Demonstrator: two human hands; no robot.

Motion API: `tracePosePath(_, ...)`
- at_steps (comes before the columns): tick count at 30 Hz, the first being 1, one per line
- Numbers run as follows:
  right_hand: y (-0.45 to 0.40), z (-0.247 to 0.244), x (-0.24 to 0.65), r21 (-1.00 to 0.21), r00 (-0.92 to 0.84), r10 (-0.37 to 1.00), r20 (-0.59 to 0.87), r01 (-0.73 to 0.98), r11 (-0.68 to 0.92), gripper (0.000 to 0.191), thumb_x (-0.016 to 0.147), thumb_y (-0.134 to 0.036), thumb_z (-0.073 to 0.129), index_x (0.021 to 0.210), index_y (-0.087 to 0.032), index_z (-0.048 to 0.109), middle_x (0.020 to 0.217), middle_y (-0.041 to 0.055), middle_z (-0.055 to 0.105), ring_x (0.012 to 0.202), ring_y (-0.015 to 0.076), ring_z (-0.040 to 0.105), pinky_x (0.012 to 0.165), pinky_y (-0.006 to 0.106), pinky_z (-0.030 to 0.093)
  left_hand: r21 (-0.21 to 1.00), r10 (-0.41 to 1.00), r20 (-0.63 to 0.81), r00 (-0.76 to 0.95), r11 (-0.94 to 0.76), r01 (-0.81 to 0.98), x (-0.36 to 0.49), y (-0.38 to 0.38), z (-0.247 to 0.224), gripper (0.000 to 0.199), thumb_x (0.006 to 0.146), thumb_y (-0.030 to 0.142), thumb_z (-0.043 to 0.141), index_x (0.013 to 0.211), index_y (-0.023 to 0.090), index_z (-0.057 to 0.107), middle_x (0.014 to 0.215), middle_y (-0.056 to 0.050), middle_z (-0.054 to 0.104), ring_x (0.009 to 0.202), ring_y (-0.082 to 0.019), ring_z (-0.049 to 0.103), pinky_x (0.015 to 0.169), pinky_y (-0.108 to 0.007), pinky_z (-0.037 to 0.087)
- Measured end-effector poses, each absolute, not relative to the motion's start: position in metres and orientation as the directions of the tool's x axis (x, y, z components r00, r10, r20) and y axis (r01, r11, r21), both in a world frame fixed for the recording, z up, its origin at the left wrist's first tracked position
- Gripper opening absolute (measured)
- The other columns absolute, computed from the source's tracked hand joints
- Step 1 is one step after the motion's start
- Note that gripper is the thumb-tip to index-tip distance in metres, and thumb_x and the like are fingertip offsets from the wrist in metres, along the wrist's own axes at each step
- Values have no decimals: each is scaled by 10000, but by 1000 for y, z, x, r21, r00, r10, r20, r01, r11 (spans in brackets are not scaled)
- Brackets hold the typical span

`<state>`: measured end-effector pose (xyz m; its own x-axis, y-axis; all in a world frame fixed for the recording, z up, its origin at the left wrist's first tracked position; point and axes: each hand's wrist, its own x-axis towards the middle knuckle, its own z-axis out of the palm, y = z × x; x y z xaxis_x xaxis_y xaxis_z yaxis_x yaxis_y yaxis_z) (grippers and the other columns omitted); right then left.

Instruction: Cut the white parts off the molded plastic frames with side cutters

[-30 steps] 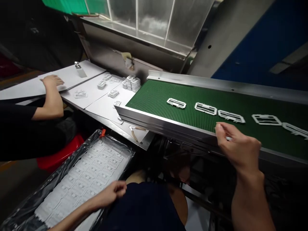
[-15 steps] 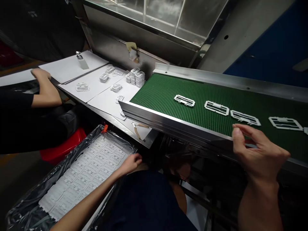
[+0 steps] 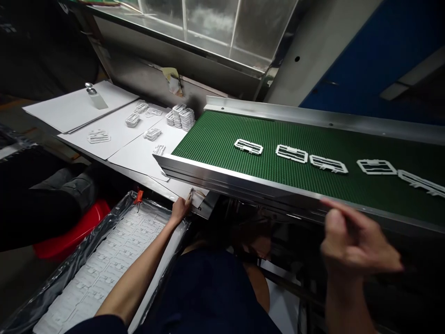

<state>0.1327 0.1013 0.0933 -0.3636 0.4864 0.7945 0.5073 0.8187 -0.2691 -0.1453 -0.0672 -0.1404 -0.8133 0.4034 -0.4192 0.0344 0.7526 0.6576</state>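
My left hand [image 3: 181, 208] is at the front edge of the paper-covered table [image 3: 128, 157], its fingers closed on the pliers [image 3: 191, 194]. My right hand [image 3: 354, 236] hangs in front of the conveyor's metal side rail, blurred, with fingers curled; whether it holds anything is hidden. On the green conveyor belt [image 3: 215, 134] several white plastic frames lie in a row, among them one near the belt's left end [image 3: 248, 146] and another further right [image 3: 328, 164]. Stacks of similar white frames [image 3: 181, 117] stand on the table beside the belt's end.
A bin lined with clear plastic [image 3: 114, 213] holds rows of white parts [image 3: 104, 264], with an orange-handled tool [image 3: 139, 196] at its rim. Left of it is a red container [image 3: 69, 236]. A small bottle [image 3: 96, 98] stands on white sheets. Another person's dark-clothed legs [image 3: 45, 199] are at left.
My left hand has moved up to the table edge and closed on the pliers. My right hand has shifted slightly left and down. The other person's arm has left view, and the scene has shifted left.
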Motion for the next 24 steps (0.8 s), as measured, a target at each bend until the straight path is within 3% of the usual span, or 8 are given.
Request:
tracePosePath(3,59,41,115,-563,-584,594,554,263,784,176,772,-187,603,922,-199,695,877,43,702,757,173,653,716,278,510,751,475,-380,-794,659,35,-102,-87,-130,322,901,452,417,867,144,504,654,-14,625,515,-159,601,550,-275,455)
tracePosePath(5,32,-7,96,-841,-597,791,137,352,411,285,783,-304,613,1034,-179,663,1056,91,666,964,236,622,866,350,476,797,519,-316,-794,600,75,-68,-94,-123,308,888,475,402,872,173,464,654,-16,624,527,-177,610,540,-270,436)
tracePosePath(7,10,-53,79,-924,-543,790,-285,376,-75,518,716,-411,677,1165,-167,594,1240,113,570,1206,288,472,1037,407,341,819,565,-258,-783,558,133,-38,-94,-118,261,873,451,426,867,191,449,675,-30,622,581,-199,618,555,-275,419)
tracePosePath(9,-4,-86,68,-898,-570,699,-433,343,-276,536,723,-478,649,1158,-169,592,1233,104,575,1221,282,460,1054,401,318,825,611,-228,-758,534,182,-18,-90,-114,202,865,397,438,867,196,453,691,-47,619,606,-214,614,558,-282,401)
tracePosePath(13,-15,-111,67,-812,-625,565,-540,207,-546,437,756,-497,601,1083,-208,612,1125,52,635,1131,229,534,993,356,380,845,725,-228,-650,479,238,-5,-85,-105,169,822,321,488,921,184,505,695,-48,635,593,-209,607,550,-275,399)
tracePosePath(18,-6,-112,81,-639,-616,437,-656,145,-755,414,767,-506,525,1020,-196,633,967,77,676,975,251,607,807,407,473,870,803,-226,-551,421,257,-43,-97,-99,281,709,416,652,919,231,628,831,-2,685,753,-183,633,661,-234,454)
tracePosePath(20,-1,-110,89,-541,-646,386,-658,50,-839,411,760,-450,540,1103,-232,603,1015,73,667,1020,243,585,814,417,461,830,694,-241,-679,509,226,-80,-102,-107,270,807,439,537,898,204,633,873,-32,679,808,-195,623,715,-263,455)
tracePosePath(24,9,-108,103,-356,-752,294,-591,-84,-931,437,770,-413,498,1159,-230,584,1129,108,629,1112,255,527,850,446,424,676,249,-272,-929,737,0,-167,-107,-135,326,901,406,427,896,119,582,868,-96,639,854,-235,597,816,-399,431)
